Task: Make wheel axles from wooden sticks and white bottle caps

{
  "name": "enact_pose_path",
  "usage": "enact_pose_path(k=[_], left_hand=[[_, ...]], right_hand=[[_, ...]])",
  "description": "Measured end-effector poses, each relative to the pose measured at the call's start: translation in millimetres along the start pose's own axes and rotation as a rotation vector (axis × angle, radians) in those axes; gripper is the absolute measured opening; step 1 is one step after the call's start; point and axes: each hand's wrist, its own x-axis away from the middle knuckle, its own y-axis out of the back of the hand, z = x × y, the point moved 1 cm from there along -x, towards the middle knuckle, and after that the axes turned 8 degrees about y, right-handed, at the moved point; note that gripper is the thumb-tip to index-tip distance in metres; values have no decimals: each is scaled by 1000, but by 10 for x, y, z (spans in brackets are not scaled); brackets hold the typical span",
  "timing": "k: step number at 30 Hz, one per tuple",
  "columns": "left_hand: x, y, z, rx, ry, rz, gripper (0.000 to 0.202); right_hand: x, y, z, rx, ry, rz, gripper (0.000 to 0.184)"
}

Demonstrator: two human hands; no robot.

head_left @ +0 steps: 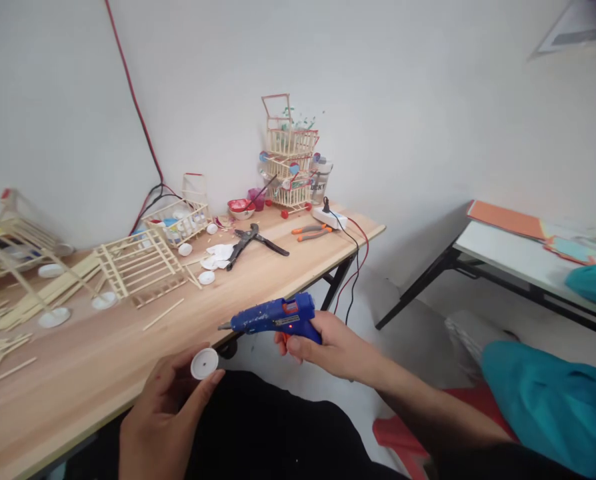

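Observation:
My left hand (pixel 165 413) pinches a small white disc (pixel 205 364) between fingers and thumb at the table's front edge. A dark dot marks the middle of the disc. In my right hand (pixel 335 343) is a blue hot glue gun (pixel 275 317), its fingers wrapped round the handle. Its metal nozzle points left, a little above and to the right of the disc, apart from it. A small red light glows on the gun's side. On the table (pixel 258 287) beyond lies a slatted wooden stick panel (pixel 141 263), with a loose stick (pixel 163 315) nearer me.
Stacked miniature stick carts (pixel 291 163) stand at the back by a power strip (pixel 329 217). Black cutters (pixel 253 243) and orange-handled pliers (pixel 312 231) lie in front. Another cart (pixel 178 217), more white discs (pixel 55 317) and loose sticks fill the left. A second table (pixel 508 247) stands right.

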Motion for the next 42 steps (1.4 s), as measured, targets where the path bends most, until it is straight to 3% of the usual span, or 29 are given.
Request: enact_pose_path(k=[7, 15, 29, 42], left_hand=[[8, 89, 63, -192, -157, -29, 45], [-63, 26, 147, -180, -279, -88, 39], [-48, -2, 153, -261, -465, -107, 28], [-18, -13, 147, -252, -442, -120, 28]], right_hand=[[-21, -83, 132, 217, 55, 107, 35], [-39, -140, 51, 294, 32, 130, 29], [-44, -184, 26, 371, 11, 123, 37], [-71, -212, 32, 403, 28, 121, 29]])
